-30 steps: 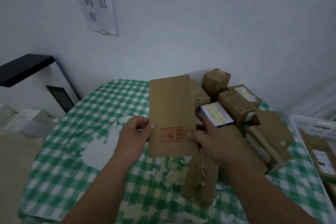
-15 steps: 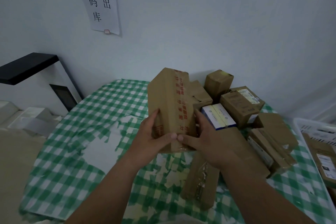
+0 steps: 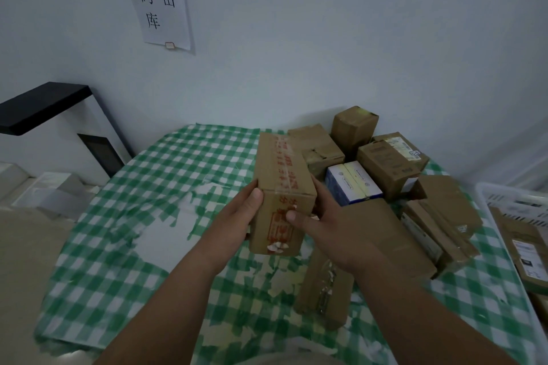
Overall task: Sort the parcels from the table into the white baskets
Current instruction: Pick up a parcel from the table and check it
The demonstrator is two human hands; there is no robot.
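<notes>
Gripping a long brown parcel (image 3: pixel 281 187) between both hands, I have my left hand (image 3: pixel 237 219) curled on its left side and my right hand (image 3: pixel 332 225) on its right, thumb across the near end, above the table (image 3: pixel 166 175). Right of it lies a heap of parcels (image 3: pixel 388 166). At the far right, the white basket (image 3: pixel 489 195) holds brown parcels.

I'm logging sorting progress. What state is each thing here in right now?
Taped brown parcel: lifted off the table, held in both hands.
Left hand: grips its left side.
Right hand: grips its right side.
Blue-and-white box: lying in the pile, untouched.
White basket: already holds parcels.
</notes>
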